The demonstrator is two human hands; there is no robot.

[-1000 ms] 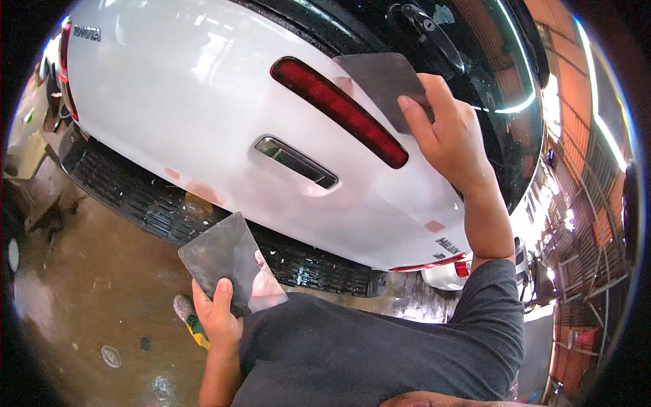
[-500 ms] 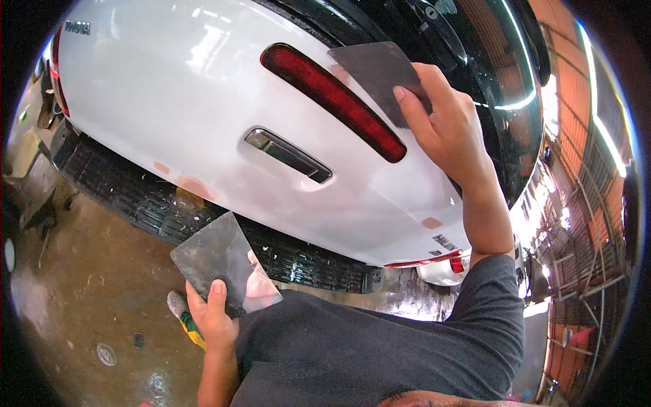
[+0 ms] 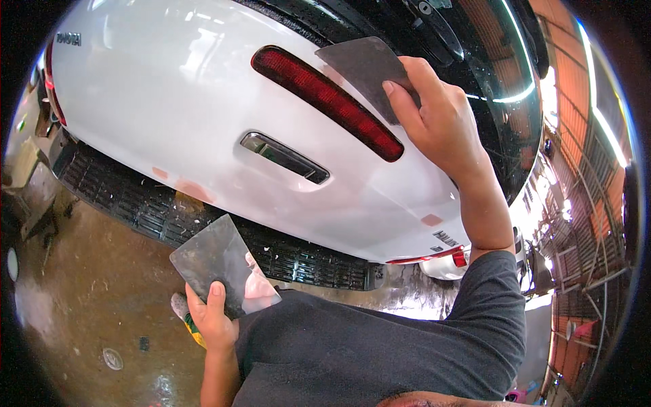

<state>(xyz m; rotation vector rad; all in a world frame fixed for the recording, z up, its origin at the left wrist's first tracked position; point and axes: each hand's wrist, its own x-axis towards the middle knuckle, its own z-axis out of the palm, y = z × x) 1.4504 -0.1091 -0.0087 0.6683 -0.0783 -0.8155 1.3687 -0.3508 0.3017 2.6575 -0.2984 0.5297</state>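
Note:
My right hand (image 3: 441,122) pinches a thin dark grey putty spreader (image 3: 366,68) between thumb and fingers. The spreader lies over the white tailgate (image 3: 176,102), along the upper side of the long red brake light (image 3: 325,102). A faint pinkish tint shows beside its left end; whether it touches the panel there I cannot tell. Low on the left, my left hand (image 3: 213,315) grips a flat, shiny grey plate (image 3: 210,254), thumb on top. A lump of pink putty (image 3: 259,279) sits near the plate's right edge.
Below the tailgate's chrome handle (image 3: 285,157) runs a black step bumper (image 3: 159,217). Pink patches (image 3: 195,190) mark the panel's lower edge, and another pink spot (image 3: 431,220) is farther right. Dark rear glass (image 3: 502,129) rises above. The brown floor (image 3: 95,271) looks wet.
My right hand and its spreader have shifted slightly left and up along the brake light. My left hand keeps the plate almost still. The whole view has turned a little.

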